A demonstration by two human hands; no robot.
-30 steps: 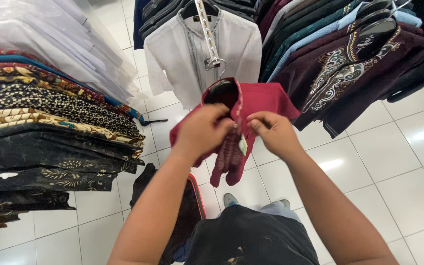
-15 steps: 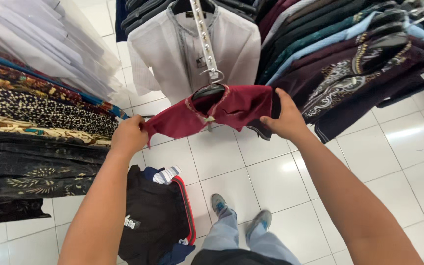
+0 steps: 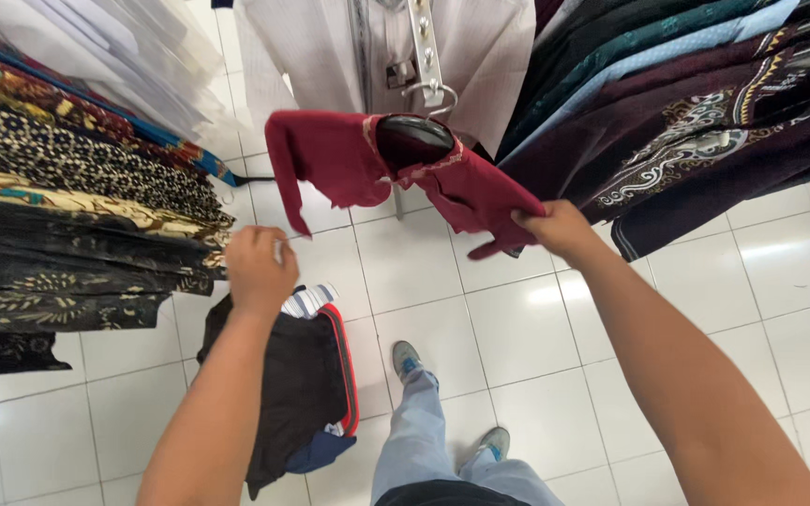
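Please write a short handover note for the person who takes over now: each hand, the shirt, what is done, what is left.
Left hand: closed below the red shirt, apparently pinching a thin string; cannot tell for sure.
Right hand: gripping the shirt's other side.
Shirt: on a black hanger, hooked on the metal display arm.
Done: shirt is hung.
Left: probably straightening it, then letting go.

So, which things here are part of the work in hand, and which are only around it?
In hand:
- red shirt on a black hanger
- right hand gripping its hem
- left hand just below its sleeve

Only around:
- patterned shirts
- white shirt
- dark clothes pile
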